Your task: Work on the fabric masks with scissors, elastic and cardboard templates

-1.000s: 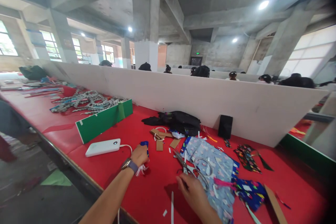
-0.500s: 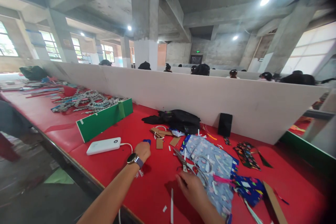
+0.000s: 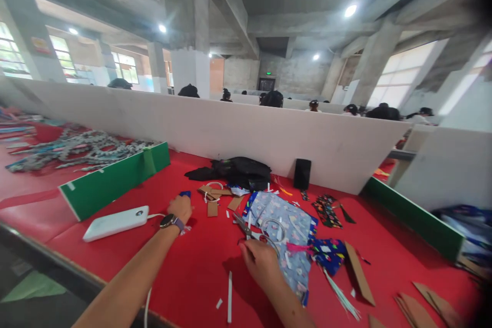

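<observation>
My left hand (image 3: 180,208), with a watch on the wrist, is closed over a small dark blue fabric piece (image 3: 185,194) whose end shows past the fingers. Pale tassel threads (image 3: 185,229) lie beside that wrist. My right hand (image 3: 262,260) has its fingers curled together just in front of the scissors (image 3: 245,226). A thin dark strand shows at its fingertips, but what they pinch is too small to make out. The scissors rest on light blue patterned cloth (image 3: 295,223), their handles partly behind this hand.
A white power bank (image 3: 115,223) with a cable lies at left by a green divider (image 3: 115,179). Behind are cardboard pieces (image 3: 212,208), a black cloth bundle (image 3: 242,171) and a phone (image 3: 302,174) against the white partition. Patterned fabric with tassels (image 3: 328,253) lies right.
The view has turned to the right, so everything on the table appears further left and more cardboard shows at lower right. Both hands keep nearly the same places by the fabric piece and scissors.
</observation>
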A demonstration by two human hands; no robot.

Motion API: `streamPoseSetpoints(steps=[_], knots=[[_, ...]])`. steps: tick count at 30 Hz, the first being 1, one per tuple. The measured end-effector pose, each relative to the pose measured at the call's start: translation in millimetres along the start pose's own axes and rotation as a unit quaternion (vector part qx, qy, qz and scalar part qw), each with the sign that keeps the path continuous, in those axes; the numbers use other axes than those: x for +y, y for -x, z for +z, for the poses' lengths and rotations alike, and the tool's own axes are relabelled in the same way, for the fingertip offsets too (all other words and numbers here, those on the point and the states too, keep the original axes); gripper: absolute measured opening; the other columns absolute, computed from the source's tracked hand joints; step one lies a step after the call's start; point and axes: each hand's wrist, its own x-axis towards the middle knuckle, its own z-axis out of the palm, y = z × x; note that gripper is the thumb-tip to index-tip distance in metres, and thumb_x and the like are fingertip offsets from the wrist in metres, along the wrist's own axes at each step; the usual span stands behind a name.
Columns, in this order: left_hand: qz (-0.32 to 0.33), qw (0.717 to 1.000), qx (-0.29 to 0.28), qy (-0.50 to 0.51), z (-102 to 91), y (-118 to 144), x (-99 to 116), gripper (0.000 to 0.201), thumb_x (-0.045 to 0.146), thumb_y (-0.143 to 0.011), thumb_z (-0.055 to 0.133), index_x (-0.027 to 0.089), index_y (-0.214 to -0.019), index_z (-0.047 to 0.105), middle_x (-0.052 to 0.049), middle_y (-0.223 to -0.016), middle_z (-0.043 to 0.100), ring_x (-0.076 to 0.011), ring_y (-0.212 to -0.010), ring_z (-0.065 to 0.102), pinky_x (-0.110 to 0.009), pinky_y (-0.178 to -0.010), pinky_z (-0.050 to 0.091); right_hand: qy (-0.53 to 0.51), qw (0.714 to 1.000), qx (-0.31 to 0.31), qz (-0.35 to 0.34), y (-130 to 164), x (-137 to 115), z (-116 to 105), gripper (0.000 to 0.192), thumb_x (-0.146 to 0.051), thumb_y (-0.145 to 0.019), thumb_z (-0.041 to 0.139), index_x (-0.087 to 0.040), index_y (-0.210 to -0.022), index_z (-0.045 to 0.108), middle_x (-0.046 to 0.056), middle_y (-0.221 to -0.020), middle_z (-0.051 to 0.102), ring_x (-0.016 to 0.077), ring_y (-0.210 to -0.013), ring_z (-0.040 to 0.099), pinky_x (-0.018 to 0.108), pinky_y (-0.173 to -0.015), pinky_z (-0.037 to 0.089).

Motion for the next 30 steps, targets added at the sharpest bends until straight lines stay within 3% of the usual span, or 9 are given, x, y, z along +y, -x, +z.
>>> streamPoseSetpoints(steps=[2,6,10,12,16,20,25,30], knots=[[0.035,0.999,0.032,-0.01,-1.1,7,10,0.033,0.027,-0.081,0.05,0.004,-0.103,0.057,-0.028,-0.11,0.052,-0.0405,-0.11,0.047,-0.05,-0.084,0.038,0.013,0.998,0.036,0.041,-3,7,-5,0.035,-0.033,-0.092,0.034,-0.018,-0.071,0.059,0.003,-0.064,0.062,0.0118,-0.061,0.056,0.022,-0.057,0.027],[0.18,0.983,0.013,0.019,9.0,33,47,0.027,0.034,-0.082,0.045,0.015,-0.095,0.06,-0.016,-0.105,0.06,-0.0293,-0.104,0.052,-0.038,-0.088,0.035,0.037,0.984,0.094,0.144,-7,32,-19,0.036,-0.035,-0.093,0.032,-0.018,-0.075,0.058,0.003,-0.067,0.062,0.0134,-0.062,0.057,0.022,-0.056,0.028],[0.284,0.956,-0.044,0.062,29.6,69,86,0.021,0.037,-0.081,0.046,0.021,-0.083,0.061,-0.006,-0.088,0.066,-0.0196,-0.084,0.059,-0.027,-0.073,0.04,0.053,0.976,0.072,0.198,-8,56,-32,0.03,-0.035,-0.09,0.035,-0.019,-0.081,0.06,0.004,-0.071,0.064,0.0151,-0.063,0.058,0.023,-0.055,0.031],[0.31,0.946,-0.059,0.073,40.0,85,98,0.018,0.036,-0.079,0.05,0.021,-0.081,0.06,-0.004,-0.084,0.066,-0.019,-0.081,0.059,-0.026,-0.069,0.04,0.059,0.973,0.052,0.218,-8,63,-36,0.028,-0.032,-0.089,0.037,-0.019,-0.082,0.06,0.004,-0.075,0.064,0.0156,-0.067,0.058,0.023,-0.058,0.033],[0.323,0.94,-0.059,0.091,56.1,101,110,0.019,0.033,-0.077,0.051,0.02,-0.089,0.058,-0.008,-0.095,0.063,-0.0218,-0.09,0.058,-0.028,-0.074,0.04,0.062,0.973,-0.004,0.22,-8,69,-38,0.024,-0.023,-0.086,0.04,-0.019,-0.084,0.064,0.006,-0.084,0.064,0.0165,-0.082,0.058,0.023,-0.07,0.036],[0.3,0.943,-0.092,0.113,64.0,99,115,0.016,0.027,-0.077,0.049,0.019,-0.089,0.055,-0.008,-0.093,0.062,-0.0216,-0.088,0.059,-0.028,-0.072,0.04,0.049,0.976,-0.037,0.207,-9,66,-37,0.02,-0.022,-0.083,0.046,-0.02,-0.079,0.065,0.004,-0.08,0.064,0.0165,-0.084,0.057,0.022,-0.071,0.036],[0.298,0.939,-0.1,0.139,69.2,91,111,0.011,0.021,-0.076,0.047,0.018,-0.086,0.051,-0.007,-0.089,0.062,-0.0186,-0.084,0.058,-0.026,-0.07,0.038,0.044,0.983,-0.059,0.166,-12,43,-40,0.017,-0.03,-0.081,0.051,-0.021,-0.076,0.063,0.003,-0.082,0.062,0.0163,-0.085,0.056,0.022,-0.073,0.036],[0.299,0.932,-0.104,0.176,76.4,88,104,0.01,0.014,-0.072,0.047,0.019,-0.081,0.047,-0.006,-0.086,0.061,-0.0178,-0.082,0.057,-0.025,-0.069,0.037,0.081,0.979,-0.122,0.142,-8,22,-37,0.021,-0.035,-0.074,0.058,-0.021,-0.088,0.059,0.005,-0.086,0.062,0.0199,-0.081,0.057,0.024,-0.065,0.036]])
